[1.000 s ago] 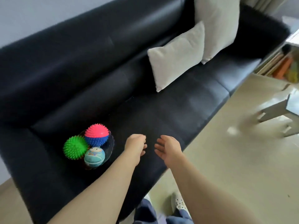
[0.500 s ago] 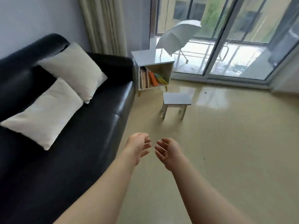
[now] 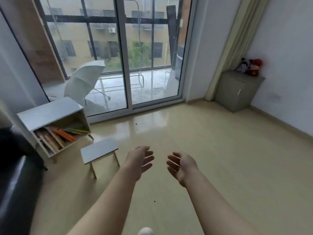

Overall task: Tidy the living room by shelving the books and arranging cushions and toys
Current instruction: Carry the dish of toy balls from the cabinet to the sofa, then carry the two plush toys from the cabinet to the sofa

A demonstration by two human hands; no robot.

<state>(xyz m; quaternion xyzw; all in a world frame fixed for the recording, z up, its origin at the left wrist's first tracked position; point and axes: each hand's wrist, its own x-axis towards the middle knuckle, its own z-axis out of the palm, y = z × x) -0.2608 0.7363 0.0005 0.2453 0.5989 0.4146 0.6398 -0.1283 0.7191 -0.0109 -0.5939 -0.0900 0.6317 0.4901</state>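
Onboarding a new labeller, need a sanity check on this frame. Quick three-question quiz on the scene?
1. True or false: the left hand grips a book.
2. The plush toys sit on: A a bed, B the grey cabinet, C a desk.
3. Fill in: the books lie inside the ___.

Key
1. False: its fingers are spread and it holds nothing.
2. B
3. shelf
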